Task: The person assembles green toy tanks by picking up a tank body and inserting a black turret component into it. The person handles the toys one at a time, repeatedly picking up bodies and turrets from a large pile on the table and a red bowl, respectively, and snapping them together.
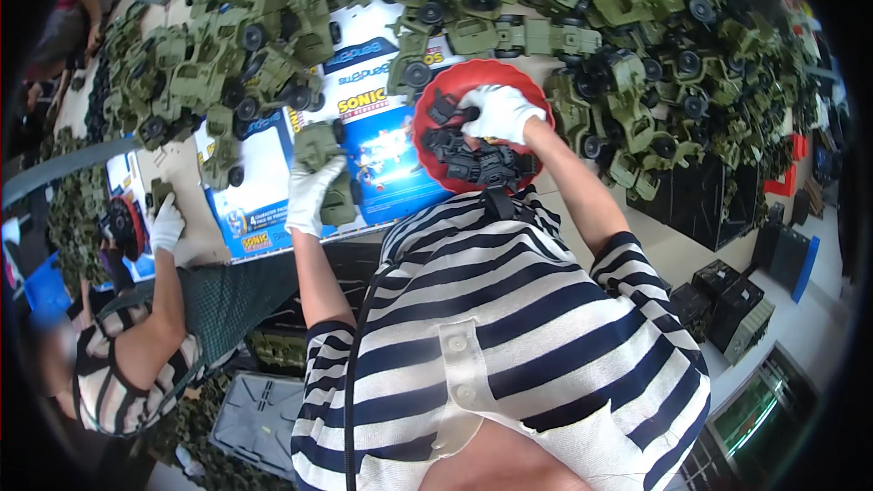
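My left hand, in a white glove, is closed round an olive-green toy military truck above the printed cardboard on the table. Part of the truck is hidden behind the fingers. My right hand, also gloved in white, reaches into a red scalloped bowl at the table's near edge. Its fingers are closed at a small black plastic part. Several more black plastic parts lie in the bowl below that hand.
Piles of green toy trucks cover the table's far side and both flanks. Blue and white printed cardboard lies under my hands. At the left, a co-worker's gloved hand holds a green part. Black crates stand on the floor to the right.
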The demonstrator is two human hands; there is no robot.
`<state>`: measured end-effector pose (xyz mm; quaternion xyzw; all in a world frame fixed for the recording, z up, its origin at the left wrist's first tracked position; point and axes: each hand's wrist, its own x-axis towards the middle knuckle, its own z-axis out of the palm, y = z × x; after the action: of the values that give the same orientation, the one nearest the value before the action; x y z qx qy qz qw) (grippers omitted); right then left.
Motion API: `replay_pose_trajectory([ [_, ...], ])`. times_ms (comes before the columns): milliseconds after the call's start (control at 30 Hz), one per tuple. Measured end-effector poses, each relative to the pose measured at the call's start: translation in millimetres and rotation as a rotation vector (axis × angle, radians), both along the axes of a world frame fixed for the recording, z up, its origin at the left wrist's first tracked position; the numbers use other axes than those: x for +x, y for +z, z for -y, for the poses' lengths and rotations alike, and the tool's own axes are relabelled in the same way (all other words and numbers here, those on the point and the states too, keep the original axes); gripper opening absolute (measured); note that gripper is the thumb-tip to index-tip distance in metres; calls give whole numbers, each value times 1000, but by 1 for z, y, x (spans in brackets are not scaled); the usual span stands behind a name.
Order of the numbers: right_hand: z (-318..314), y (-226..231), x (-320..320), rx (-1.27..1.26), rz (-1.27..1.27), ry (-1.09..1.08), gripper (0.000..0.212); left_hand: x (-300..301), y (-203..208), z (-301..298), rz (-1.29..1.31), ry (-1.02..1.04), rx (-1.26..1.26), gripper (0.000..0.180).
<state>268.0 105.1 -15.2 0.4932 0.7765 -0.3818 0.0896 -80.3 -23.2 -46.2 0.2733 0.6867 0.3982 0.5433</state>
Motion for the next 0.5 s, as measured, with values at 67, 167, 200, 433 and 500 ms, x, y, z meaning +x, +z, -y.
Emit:
replay_pose_trajectory([
  [67,-4,-23,18,116,-122,-132,53,14,17,7,29,-67,24,42],
  [167,2,-13,21,-75,-614,-580,51,40,58,2,175,-183,-7,48],
  [200,7,5,12,-226,-866,-719,45,41,55,0,203,-260,-13,52],
  [433,24,32,-34,-636,-1485,-733,28,85,95,-35,277,-551,63,70],
  [500,27,36,-29,-561,-1391,-651,36,93,107,-40,331,-545,9,71],
])
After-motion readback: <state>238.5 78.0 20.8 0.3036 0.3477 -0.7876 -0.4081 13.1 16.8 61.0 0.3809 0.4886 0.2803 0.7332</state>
